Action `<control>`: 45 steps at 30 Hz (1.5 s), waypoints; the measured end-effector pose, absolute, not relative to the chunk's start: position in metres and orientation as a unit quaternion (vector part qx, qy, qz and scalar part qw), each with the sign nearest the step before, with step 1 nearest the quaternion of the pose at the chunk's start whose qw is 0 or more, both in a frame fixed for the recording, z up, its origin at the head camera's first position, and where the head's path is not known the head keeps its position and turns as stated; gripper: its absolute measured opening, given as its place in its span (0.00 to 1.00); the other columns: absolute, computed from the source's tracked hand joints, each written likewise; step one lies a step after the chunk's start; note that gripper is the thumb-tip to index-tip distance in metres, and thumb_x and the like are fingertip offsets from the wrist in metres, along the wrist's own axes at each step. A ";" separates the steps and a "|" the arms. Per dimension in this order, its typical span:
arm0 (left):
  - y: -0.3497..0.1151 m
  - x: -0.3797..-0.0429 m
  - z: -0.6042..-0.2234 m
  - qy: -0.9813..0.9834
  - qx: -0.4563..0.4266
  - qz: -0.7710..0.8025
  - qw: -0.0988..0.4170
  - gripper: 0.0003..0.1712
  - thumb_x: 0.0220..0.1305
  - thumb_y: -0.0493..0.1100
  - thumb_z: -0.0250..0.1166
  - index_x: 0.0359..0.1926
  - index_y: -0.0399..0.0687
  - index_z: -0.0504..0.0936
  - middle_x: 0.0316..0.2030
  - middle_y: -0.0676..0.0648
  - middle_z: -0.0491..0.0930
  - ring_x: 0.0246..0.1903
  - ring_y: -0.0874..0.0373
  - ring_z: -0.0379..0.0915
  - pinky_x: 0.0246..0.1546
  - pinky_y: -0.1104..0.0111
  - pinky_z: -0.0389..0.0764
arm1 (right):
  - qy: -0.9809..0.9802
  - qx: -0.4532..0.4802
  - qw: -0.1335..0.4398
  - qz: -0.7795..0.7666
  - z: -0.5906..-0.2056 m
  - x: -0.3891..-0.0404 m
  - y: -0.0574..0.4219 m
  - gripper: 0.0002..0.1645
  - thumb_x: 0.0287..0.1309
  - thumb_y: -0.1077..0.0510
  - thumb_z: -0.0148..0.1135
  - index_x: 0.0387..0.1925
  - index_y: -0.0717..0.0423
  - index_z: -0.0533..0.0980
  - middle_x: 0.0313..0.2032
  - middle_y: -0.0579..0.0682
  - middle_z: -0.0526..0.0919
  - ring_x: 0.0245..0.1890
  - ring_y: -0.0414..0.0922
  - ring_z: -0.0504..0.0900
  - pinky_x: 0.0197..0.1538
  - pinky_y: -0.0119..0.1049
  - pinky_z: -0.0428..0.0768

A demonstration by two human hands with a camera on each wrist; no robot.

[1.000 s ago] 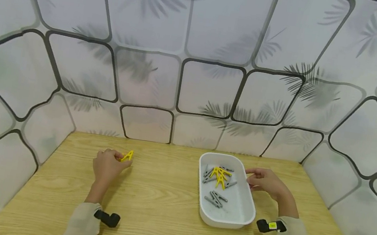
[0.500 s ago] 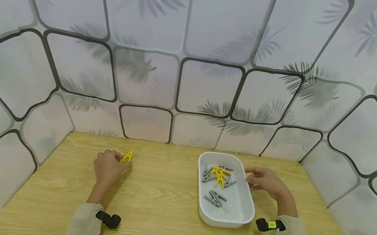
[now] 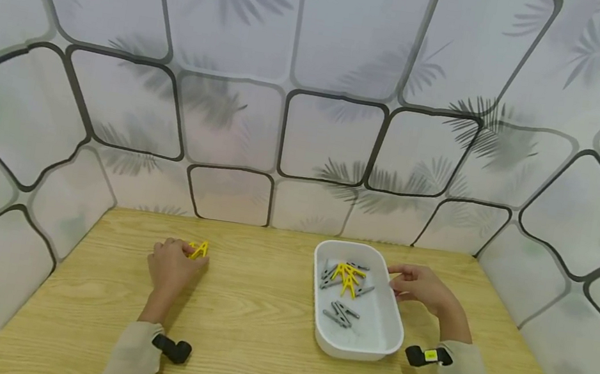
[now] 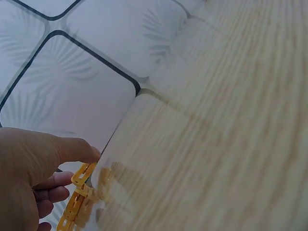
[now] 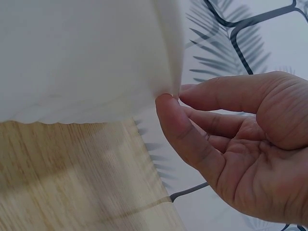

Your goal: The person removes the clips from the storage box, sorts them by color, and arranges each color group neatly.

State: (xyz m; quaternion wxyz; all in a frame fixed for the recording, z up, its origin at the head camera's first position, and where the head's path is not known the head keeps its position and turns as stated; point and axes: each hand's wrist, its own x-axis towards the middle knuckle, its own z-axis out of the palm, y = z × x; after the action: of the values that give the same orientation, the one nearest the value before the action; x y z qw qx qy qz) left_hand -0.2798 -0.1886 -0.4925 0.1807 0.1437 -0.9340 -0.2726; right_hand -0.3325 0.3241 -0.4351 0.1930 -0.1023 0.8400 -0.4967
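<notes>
In the head view my left hand (image 3: 172, 266) is at the far left of the wooden table, pinching a yellow clothespin (image 3: 200, 250) whose legs point to the right. The left wrist view shows my thumb at the top of the yellow clothespin (image 4: 83, 192), curled fingers behind it, and its reflection on the tabletop. My right hand (image 3: 424, 289) touches the outer right side of a white plastic tub (image 3: 383, 329), thumb and index fingertips right at its wall (image 5: 96, 62). Several grey clothespins (image 3: 340, 314) and yellow clothespins (image 3: 347, 278) lie inside the tub.
The wooden tabletop (image 3: 251, 322) spreads between the left hand and the tub. A patterned cloth wall (image 3: 330, 140) rises behind the table and along both sides. Each sleeve carries a black wrist camera (image 3: 172, 349).
The head view has shifted slightly. The yellow clothespin sits a touch lower by the left thumb; both hands and the tub otherwise stay where they were.
</notes>
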 end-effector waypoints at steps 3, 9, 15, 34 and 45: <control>-0.190 -0.280 -0.493 -0.935 0.144 -0.272 0.178 0.22 0.56 0.52 0.75 0.39 0.36 0.84 0.46 0.33 0.80 0.45 0.36 0.71 0.51 0.42 0.69 | 0.841 -0.100 0.191 -0.497 -0.434 -0.332 0.323 0.31 0.71 0.63 0.58 0.69 0.75 0.64 0.47 0.62 0.86 0.41 0.43 0.86 0.46 0.43 0.87; -0.191 -0.281 -0.494 -0.934 0.145 -0.278 0.169 0.23 0.57 0.53 0.72 0.40 0.36 0.83 0.46 0.33 0.79 0.47 0.36 0.69 0.53 0.41 0.67 | 0.839 -0.097 0.189 -0.500 -0.435 -0.333 0.322 0.31 0.70 0.63 0.58 0.69 0.75 0.64 0.44 0.59 0.86 0.39 0.42 0.86 0.45 0.42 0.87; -0.189 -0.281 -0.494 -0.933 0.161 -0.279 0.163 0.24 0.56 0.54 0.71 0.41 0.37 0.84 0.48 0.34 0.79 0.48 0.35 0.69 0.55 0.39 0.66 | 0.832 -0.100 0.189 -0.512 -0.435 -0.335 0.322 0.32 0.69 0.65 0.58 0.68 0.77 0.63 0.40 0.53 0.87 0.35 0.40 0.86 0.43 0.40 0.87; -0.188 -0.280 -0.490 -0.932 0.170 -0.270 0.171 0.28 0.59 0.56 0.73 0.50 0.38 0.83 0.50 0.32 0.81 0.50 0.33 0.70 0.57 0.38 0.66 | 0.833 -0.099 0.190 -0.509 -0.435 -0.333 0.323 0.31 0.69 0.65 0.58 0.68 0.76 0.63 0.40 0.54 0.87 0.36 0.41 0.86 0.44 0.40 0.87; -0.186 -0.279 -0.487 -0.929 0.154 -0.282 0.183 0.27 0.59 0.55 0.73 0.50 0.38 0.83 0.48 0.32 0.81 0.49 0.32 0.71 0.56 0.37 0.66 | 0.834 -0.100 0.188 -0.510 -0.436 -0.332 0.324 0.32 0.69 0.64 0.59 0.68 0.76 0.64 0.42 0.56 0.87 0.37 0.41 0.86 0.44 0.40 0.87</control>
State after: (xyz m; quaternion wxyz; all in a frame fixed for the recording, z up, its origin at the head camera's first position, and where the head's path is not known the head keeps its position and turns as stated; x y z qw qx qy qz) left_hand -0.2794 -0.1864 -0.4869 0.1827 0.1537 -0.9294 -0.2815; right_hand -0.3325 0.3237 -0.4360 0.1885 -0.0998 0.8335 -0.5097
